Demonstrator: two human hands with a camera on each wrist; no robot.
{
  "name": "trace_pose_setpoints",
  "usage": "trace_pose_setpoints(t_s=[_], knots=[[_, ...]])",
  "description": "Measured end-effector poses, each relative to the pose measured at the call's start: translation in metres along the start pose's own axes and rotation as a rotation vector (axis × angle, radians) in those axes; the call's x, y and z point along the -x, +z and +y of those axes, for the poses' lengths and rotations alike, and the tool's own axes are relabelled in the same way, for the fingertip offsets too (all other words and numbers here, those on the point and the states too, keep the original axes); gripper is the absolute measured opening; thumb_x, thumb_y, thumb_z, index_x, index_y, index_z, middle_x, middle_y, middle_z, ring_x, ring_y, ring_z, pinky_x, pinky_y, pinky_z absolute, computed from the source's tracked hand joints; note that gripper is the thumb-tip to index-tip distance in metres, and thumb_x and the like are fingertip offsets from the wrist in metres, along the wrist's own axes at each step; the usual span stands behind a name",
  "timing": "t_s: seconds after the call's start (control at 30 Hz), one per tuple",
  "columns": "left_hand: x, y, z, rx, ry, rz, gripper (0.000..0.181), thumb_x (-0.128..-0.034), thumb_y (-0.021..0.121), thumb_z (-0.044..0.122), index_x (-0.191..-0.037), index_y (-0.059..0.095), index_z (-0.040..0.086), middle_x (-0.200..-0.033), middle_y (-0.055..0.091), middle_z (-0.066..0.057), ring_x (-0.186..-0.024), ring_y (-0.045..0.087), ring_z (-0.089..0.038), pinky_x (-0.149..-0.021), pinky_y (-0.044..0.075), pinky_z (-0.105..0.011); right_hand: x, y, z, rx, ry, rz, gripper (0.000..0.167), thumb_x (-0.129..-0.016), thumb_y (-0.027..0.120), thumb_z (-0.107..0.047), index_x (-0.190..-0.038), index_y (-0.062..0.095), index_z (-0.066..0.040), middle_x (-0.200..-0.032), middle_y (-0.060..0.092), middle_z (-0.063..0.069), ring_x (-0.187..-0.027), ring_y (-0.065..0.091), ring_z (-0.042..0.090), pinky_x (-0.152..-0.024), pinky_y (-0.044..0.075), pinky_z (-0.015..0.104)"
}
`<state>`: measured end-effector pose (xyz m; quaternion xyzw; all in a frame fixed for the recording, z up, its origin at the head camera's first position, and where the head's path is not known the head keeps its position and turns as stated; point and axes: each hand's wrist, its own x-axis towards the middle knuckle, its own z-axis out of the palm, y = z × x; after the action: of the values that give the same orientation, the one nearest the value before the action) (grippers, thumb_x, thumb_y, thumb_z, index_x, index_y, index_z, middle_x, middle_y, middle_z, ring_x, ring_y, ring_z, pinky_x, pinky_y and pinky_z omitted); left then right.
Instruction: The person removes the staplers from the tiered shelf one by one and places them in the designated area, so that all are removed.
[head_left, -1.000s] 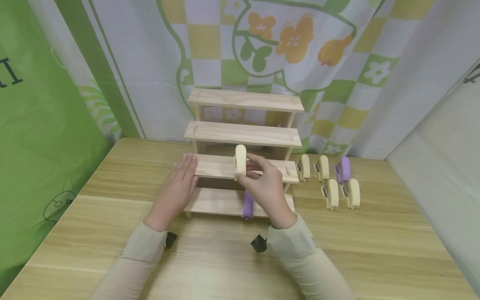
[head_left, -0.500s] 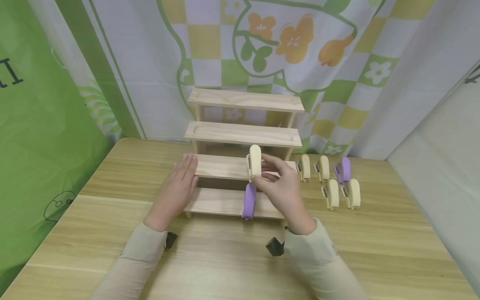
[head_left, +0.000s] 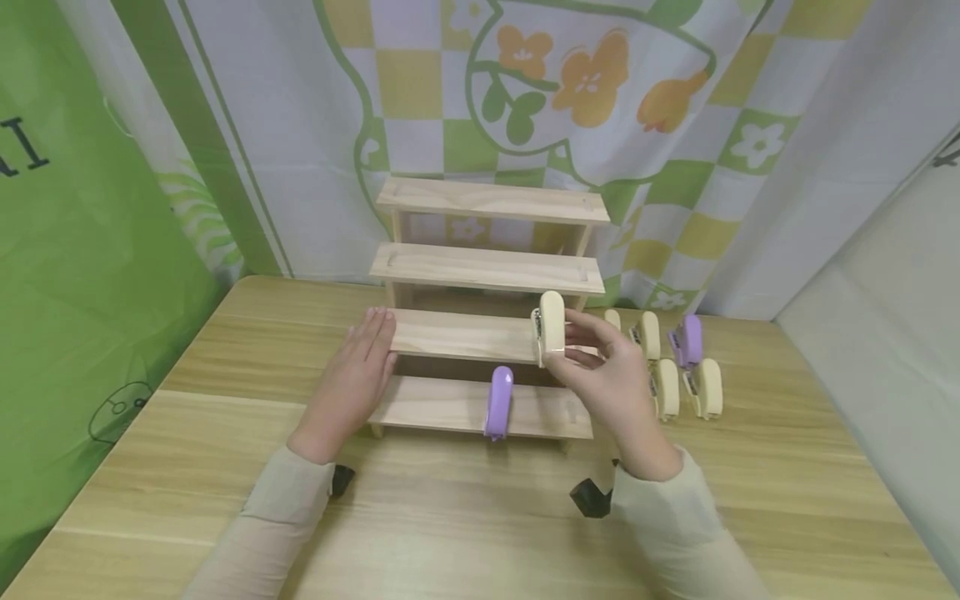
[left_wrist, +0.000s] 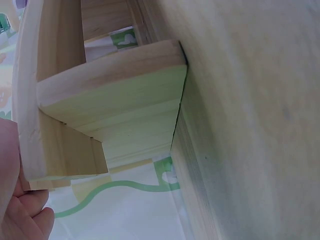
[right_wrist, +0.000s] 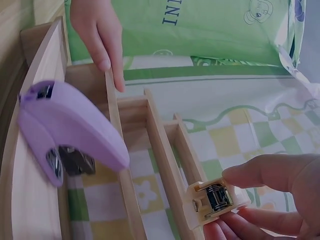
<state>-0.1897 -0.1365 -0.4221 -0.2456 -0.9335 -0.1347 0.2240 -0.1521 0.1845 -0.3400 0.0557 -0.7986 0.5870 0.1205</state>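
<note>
My left hand (head_left: 347, 385) holds the left end of the stepped wooden rack (head_left: 450, 333) at its second-lowest shelf, thumb at the front edge and fingers over the board. The left wrist view shows its fingers (left_wrist: 37, 212) bent beside a board's end. My right hand (head_left: 609, 379) pinches a cream stapler (head_left: 552, 329) between thumb and fingers, upright in front of that shelf's right part. Whether the stapler touches the board I cannot tell. One purple stapler (head_left: 498, 402) stands on the lowest shelf, right of the middle, its end at the front edge.
Right of the rack, several cream staplers and another purple stapler (head_left: 690, 340) stand on the wooden table (head_left: 787, 483); my right hand partly hides some. A patterned curtain (head_left: 420, 100) hangs behind the rack, and green cloth (head_left: 90, 250) is at the left.
My right hand has moved rightward along the second-lowest shelf with the cream stapler, uncovering the purple stapler on the lowest shelf. My left hand has stayed in place.
</note>
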Motion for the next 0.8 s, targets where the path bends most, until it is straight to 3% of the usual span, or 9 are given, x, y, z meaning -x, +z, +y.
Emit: trace_pose_setpoints(t_s=[0.33, 0.6, 0.8], knots=[[0.001, 0.002, -0.001, 0.000, 0.012, 0.021, 0.056, -0.1043, 0.053, 0.015, -0.151, 0.035, -0.011, -0.157, 0.033, -0.029, -0.148, 0.030, -0.042, -0.120, 0.031, -0.057, 0.005, -0.028, 0.006, 0.074, -0.010, 0.061, 0.052, -0.082, 0.078, 0.006, -0.132, 0.061, 0.006, -0.119, 0.066, 0.020, -0.103, 0.063, 0.006, -0.090, 0.057, 0.017], [0.001, 0.003, -0.002, -0.002, 0.020, 0.036, 0.056, -0.1041, 0.054, 0.014, -0.151, 0.035, -0.011, -0.156, 0.034, -0.030, -0.148, 0.030, -0.042, -0.119, 0.032, -0.058, 0.009, -0.049, 0.015, 0.120, -0.012, 0.119, 0.051, -0.082, 0.077, 0.008, -0.130, 0.061, 0.009, -0.115, 0.066, 0.023, -0.097, 0.064, 0.001, -0.087, 0.057, 0.017], [0.001, 0.004, -0.003, -0.007, 0.022, 0.038, 0.056, -0.1043, 0.054, 0.014, -0.151, 0.036, -0.010, -0.156, 0.035, -0.029, -0.148, 0.031, -0.041, -0.119, 0.032, -0.057, 0.008, -0.067, 0.024, 0.155, 0.036, 0.134, 0.055, -0.084, 0.076, 0.007, -0.135, 0.057, 0.009, -0.119, 0.065, 0.027, -0.095, 0.062, -0.005, -0.086, 0.055, 0.012]])
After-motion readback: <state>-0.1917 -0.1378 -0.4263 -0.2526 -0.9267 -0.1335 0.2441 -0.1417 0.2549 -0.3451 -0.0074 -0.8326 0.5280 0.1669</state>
